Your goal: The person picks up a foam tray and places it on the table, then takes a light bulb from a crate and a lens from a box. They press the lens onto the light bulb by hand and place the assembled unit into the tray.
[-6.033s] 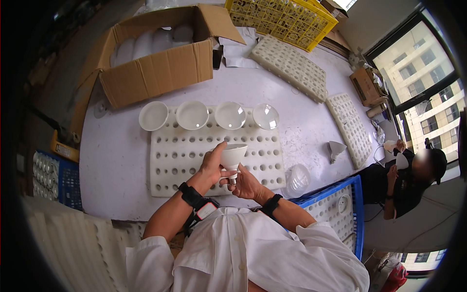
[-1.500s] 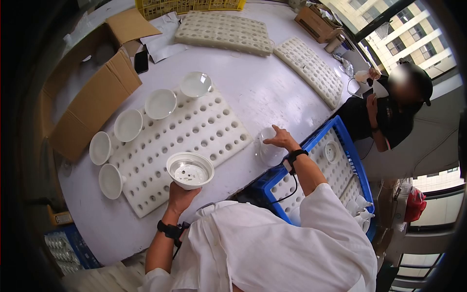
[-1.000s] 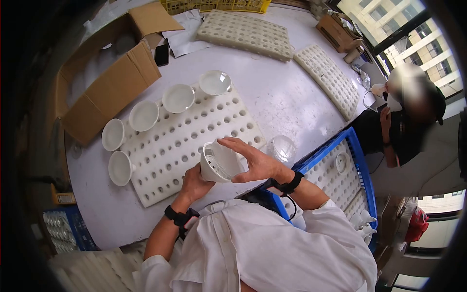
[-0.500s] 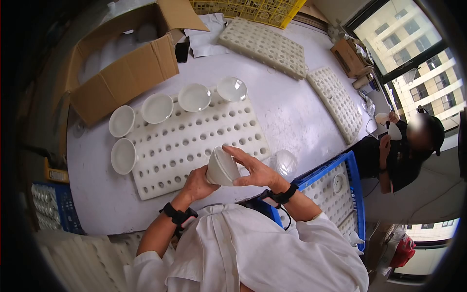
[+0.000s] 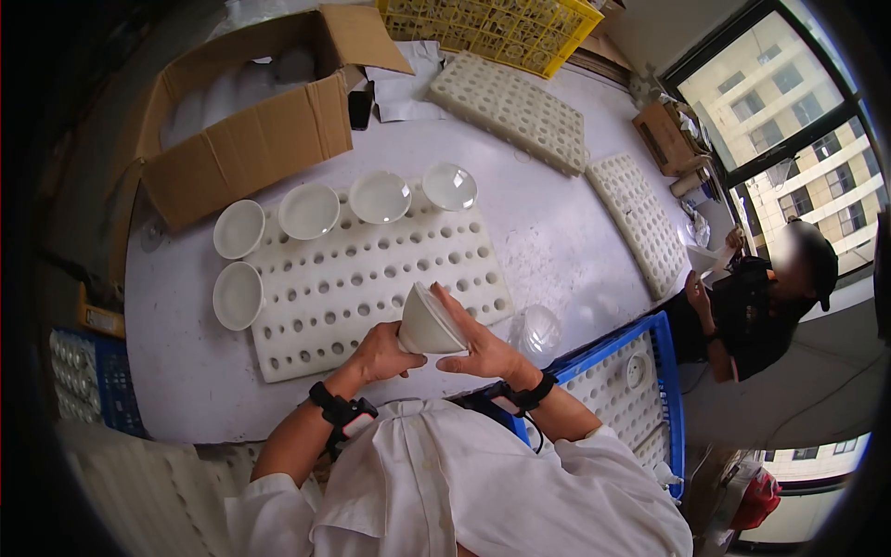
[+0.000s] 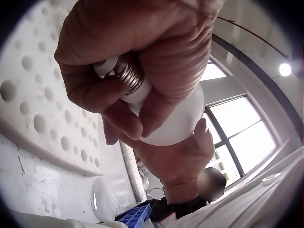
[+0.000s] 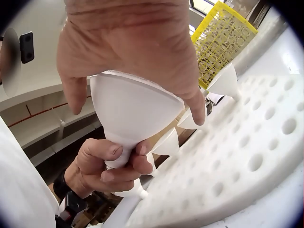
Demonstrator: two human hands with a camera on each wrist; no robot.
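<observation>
My left hand (image 5: 379, 353) holds a white reflector bulb (image 5: 429, 320) by its narrow neck. In the left wrist view, its fingers curl round the metal screw base (image 6: 130, 76). The bulb is tilted, its wide face toward my right hand (image 5: 483, 345). That palm presses over the wide face, with thumb and fingers spread past the rim (image 7: 135, 83). The face itself is hidden. Below the bulb in the head view lies a white foam tray (image 5: 371, 278) with rows of holes. Several similar bulbs (image 5: 309, 212) stand along its far and left edges.
Clear domed covers (image 5: 536, 332) lie right of the tray, beside a blue crate (image 5: 668, 390). An open cardboard box (image 5: 251, 139) stands back left, a yellow crate (image 5: 492, 32) behind. More foam trays (image 5: 510, 107) lie at the back. Another person (image 5: 752, 306) works at the right.
A fifth bulb now stands in the tray. My right hand reached to the clear covers, then came back to the held bulb's open face. Since then the bulb has tilted slightly and the view has turned.
</observation>
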